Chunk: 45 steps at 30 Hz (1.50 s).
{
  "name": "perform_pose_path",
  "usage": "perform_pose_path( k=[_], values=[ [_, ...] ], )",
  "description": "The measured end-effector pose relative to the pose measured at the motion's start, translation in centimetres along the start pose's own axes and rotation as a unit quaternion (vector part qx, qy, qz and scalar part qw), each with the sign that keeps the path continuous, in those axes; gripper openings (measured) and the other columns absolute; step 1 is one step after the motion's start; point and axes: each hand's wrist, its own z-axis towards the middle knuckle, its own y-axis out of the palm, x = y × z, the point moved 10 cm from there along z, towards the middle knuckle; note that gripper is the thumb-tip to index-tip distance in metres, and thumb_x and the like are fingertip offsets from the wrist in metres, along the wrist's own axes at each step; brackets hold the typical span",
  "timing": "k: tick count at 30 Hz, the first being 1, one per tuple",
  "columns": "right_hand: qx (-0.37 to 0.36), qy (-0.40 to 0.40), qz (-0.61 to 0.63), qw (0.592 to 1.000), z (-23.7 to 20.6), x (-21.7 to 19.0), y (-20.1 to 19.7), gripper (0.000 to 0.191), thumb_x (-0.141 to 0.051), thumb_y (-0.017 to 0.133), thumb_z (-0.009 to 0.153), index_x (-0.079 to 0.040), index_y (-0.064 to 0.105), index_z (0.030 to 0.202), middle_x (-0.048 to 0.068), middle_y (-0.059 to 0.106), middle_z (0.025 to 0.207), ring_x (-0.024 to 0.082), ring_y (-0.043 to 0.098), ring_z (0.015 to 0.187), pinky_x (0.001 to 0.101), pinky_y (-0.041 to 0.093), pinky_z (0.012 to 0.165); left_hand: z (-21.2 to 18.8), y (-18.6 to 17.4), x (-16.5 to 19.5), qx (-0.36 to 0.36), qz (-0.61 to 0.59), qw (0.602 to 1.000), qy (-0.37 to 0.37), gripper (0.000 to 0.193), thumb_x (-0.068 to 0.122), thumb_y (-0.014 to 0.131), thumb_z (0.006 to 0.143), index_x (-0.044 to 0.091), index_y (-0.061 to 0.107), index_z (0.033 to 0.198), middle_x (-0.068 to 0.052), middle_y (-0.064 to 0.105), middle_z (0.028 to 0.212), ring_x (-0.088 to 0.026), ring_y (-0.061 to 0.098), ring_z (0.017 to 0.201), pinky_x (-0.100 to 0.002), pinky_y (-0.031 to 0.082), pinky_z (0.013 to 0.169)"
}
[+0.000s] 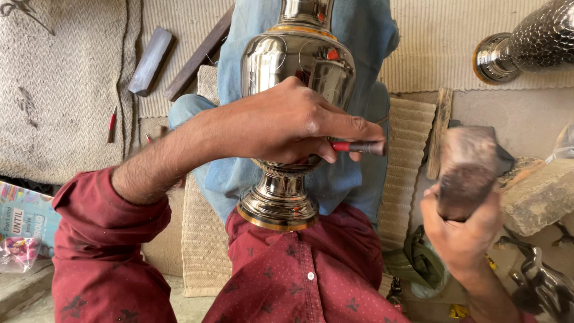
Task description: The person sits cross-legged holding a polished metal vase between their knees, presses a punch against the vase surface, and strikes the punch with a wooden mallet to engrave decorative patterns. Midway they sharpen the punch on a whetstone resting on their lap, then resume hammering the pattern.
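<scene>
Chisel (359,147) pinched in left hand (287,122) against vase (298,66).

The left hand (293,122) is covering the metal vase's (299,60) middle; the vase's top is running off the frame, and the mallet (466,173) is showing blurred.

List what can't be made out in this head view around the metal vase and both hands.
- Tip of the red-banded punch: hidden under the left hand.
- Wooden mallet in the right hand: blurred; its handle is covered by the fingers.
- Metal vase: top cut off by the upper edge; its middle is behind the left hand.
- Second, dimpled vessel: cut off at the right corner.
</scene>
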Motion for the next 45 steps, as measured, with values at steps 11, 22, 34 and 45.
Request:
perform_pose_path(
  k=[11, 22, 34, 45],
  values=[
    [0.007, 0.091, 0.055, 0.994, 2.7, -1.9, 0.9, 0.094, 0.007, 0.075, 0.091, -0.016, 0.012, 0.157, 0.015, 0.063, 0.102, 0.021, 0.067, 0.082, 0.0313, 0.057, 0.07, -0.6, -0.1, 0.3, 0.033, -0.014, 0.999, 0.005, 0.055, 0.012, 0.074, 0.094, 0.015, 0.057, 0.146, -0.001, 0.076, 0.122, -0.019, 0.077, 0.103, -0.036, 0.06, 0.078],
    [-0.093, -0.014, -0.027, 0.995, 7.6, -3.3, 0.2, 0.086, 0.007, 0.074, 0.096, -0.019, 0.025, 0.161, 0.012, 0.065, 0.099, 0.022, 0.068, 0.08, 0.0336, 0.056, 0.071, -4.6, -1.0, 0.8, 0.214, 0.067, 0.97, -0.096, 0.049, 0.004, 0.076, 0.098, 0.015, 0.058, 0.142, -0.001, 0.074, 0.107, -0.023, 0.073, 0.088, -0.037, 0.058, 0.076],
    [-0.278, -0.115, -0.09, 0.949, 17.2, -11.3, 0.4, 0.086, 0.008, 0.071, 0.082, -0.018, 0.038, 0.157, 0.013, 0.057, 0.092, 0.024, 0.054, 0.067, 0.0379, 0.044, 0.054, -9.0, -0.3, 2.0, 0.454, 0.068, 0.873, -0.165, 0.039, -0.009, 0.074, 0.094, 0.003, 0.059, 0.128, -0.007, 0.071, 0.099, -0.022, 0.073, 0.084, -0.031, 0.055, 0.073],
    [-0.368, -0.163, -0.157, 0.902, 20.0, -14.4, 2.0, 0.098, 0.006, 0.073, 0.065, -0.022, 0.046, 0.155, 0.007, 0.053, 0.079, 0.02, 0.05, 0.057, 0.0365, 0.043, 0.053, -12.0, 3.5, -0.4, 0.547, -0.057, 0.815, -0.182, 0.034, -0.011, 0.072, 0.099, -0.004, 0.051, 0.124, -0.012, 0.072, 0.108, -0.016, 0.076, 0.09, -0.026, 0.062, 0.08]
  ],
)
